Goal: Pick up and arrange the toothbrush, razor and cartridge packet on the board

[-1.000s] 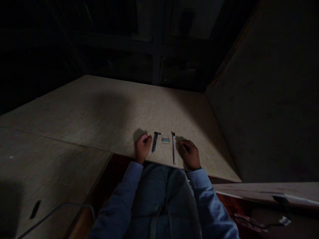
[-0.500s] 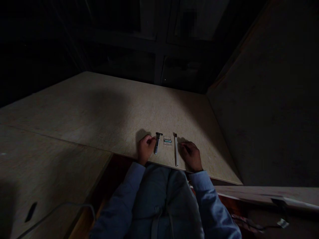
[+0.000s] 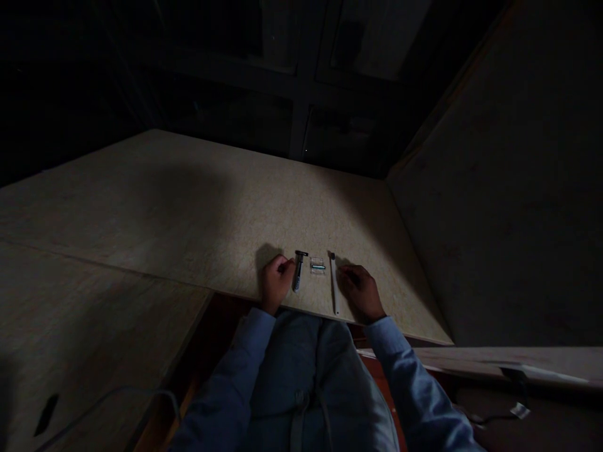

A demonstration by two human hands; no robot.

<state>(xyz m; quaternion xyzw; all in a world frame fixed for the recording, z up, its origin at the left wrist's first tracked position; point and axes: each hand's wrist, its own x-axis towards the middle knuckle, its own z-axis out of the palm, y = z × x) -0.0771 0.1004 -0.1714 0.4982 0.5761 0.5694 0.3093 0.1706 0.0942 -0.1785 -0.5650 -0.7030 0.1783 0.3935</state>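
Note:
A dark-handled razor (image 3: 298, 271) lies on the pale tabletop with its head pointing away from me. Just left of it rests my left hand (image 3: 277, 279), fingers curled closed with nothing visible in them. Right of the razor is a small clear plastic case (image 3: 317, 266) with a blue-green strip inside, perhaps a blade cartridge. A pale-handled toothbrush (image 3: 335, 285) with dark bristles lies further right, its handle end near the front edge. My right hand (image 3: 362, 292) sits beside the toothbrush, apart from it, its fingers curled in and apparently holding nothing.
The table (image 3: 264, 188) runs back to a dark window and meets a grey panel (image 3: 509, 207) on the right. At lower left, a second tabletop carries a grey cable (image 3: 117, 390) and a black slot (image 3: 46, 414). My legs are under the front edge.
The view has shifted slightly. Both hands and the things between them keep their places on the table.

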